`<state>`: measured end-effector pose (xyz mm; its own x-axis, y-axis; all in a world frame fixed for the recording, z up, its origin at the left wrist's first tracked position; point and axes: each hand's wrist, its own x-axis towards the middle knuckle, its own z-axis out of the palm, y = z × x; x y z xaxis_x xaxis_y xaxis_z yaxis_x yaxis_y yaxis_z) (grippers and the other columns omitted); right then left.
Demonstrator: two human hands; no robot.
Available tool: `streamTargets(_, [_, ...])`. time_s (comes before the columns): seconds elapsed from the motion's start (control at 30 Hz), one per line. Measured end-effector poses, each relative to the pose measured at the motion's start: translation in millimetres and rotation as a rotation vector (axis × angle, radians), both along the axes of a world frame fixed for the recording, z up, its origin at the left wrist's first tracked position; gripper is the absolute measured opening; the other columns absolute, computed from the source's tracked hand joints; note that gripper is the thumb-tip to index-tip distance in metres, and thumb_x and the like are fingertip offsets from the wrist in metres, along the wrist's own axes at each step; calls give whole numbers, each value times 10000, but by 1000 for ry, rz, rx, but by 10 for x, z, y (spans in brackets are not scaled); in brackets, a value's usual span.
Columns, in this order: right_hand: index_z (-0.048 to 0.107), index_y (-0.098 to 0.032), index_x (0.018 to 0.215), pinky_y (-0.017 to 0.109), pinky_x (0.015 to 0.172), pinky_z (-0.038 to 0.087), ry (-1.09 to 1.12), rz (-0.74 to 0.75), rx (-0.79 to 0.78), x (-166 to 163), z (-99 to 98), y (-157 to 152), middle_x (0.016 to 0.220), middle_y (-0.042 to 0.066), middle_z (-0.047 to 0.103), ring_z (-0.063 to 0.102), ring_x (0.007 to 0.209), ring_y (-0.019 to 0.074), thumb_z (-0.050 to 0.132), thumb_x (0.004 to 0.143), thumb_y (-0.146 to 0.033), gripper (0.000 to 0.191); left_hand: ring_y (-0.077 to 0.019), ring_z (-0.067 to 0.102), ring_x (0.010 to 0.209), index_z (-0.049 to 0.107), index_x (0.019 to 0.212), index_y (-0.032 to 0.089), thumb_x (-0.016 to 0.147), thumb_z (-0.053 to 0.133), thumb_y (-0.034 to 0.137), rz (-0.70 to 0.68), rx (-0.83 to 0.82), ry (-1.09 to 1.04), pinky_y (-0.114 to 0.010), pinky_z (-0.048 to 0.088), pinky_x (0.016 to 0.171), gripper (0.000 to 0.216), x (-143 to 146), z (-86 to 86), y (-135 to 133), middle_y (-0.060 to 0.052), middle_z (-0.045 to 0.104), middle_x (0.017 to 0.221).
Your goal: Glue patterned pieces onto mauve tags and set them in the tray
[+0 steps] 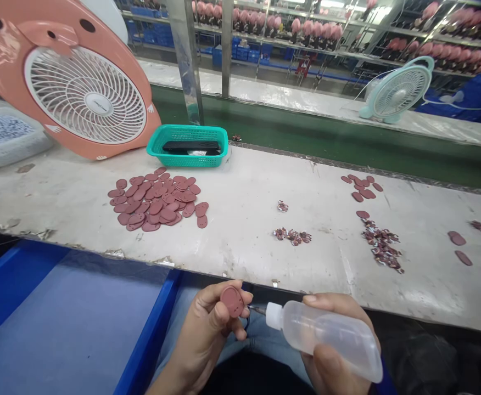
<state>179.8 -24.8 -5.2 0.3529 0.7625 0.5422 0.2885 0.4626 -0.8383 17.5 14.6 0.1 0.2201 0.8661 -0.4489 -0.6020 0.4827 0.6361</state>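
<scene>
Between the thumb and fingers of my left hand [210,321] is a dark red oval piece [232,302] with small holes near its lower edge. My right hand [339,334] is wrapped round a translucent squeeze bottle [326,334] with a white cap. The bottle lies tilted, its thin metal tip pointing left, close to the oval piece; whether they touch I cannot tell. Both hands are in front of the table's near edge, above my lap. Beyond them on the table is a heap of similar oval pieces [158,200].
Small brownish parts lie in clusters [294,236] and a larger pile [382,247]. A green basket [186,159] holds a black object. A pink fan [88,93] stands at left beside a white tray [14,156]. A blue bin [145,340] sits below the table edge.
</scene>
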Motion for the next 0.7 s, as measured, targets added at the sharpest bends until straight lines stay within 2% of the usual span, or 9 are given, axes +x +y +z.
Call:
streamTargets(0.3, [635,-179,1055,238,460,497,-119,-33,5,37,25,14,783,24,657,607,552,139,643,890,-418,290,-130,639,610,815,842,214,495,931,490,18,6,9,-160,499,449,458,18,5,-2,-45,766,750])
streamTargets(0.47, [647,-197,1033,236,466,505,-98,-38,-40,24,48,10,773,13,673,609,520,132,652,878,-396,252,-140,639,617,813,844,205,497,927,499,37,6,40,-169,497,446,469,21,-17,-12,-55,768,758])
streamTargets(0.6, [650,-219,1017,222,427,465,66,14,-128,-12,-3,19,693,-6,651,578,468,123,685,840,-398,255,-135,629,608,812,839,200,494,926,514,66,0,60,-165,489,435,481,50,-7,-5,-60,768,751])
streamTargets(0.7, [625,-214,1025,189,352,360,388,127,-186,-22,-37,128,550,-44,543,448,374,93,685,819,-475,338,-133,629,594,810,830,190,454,933,530,112,-20,82,-160,480,419,522,67,1,33,-64,769,739])
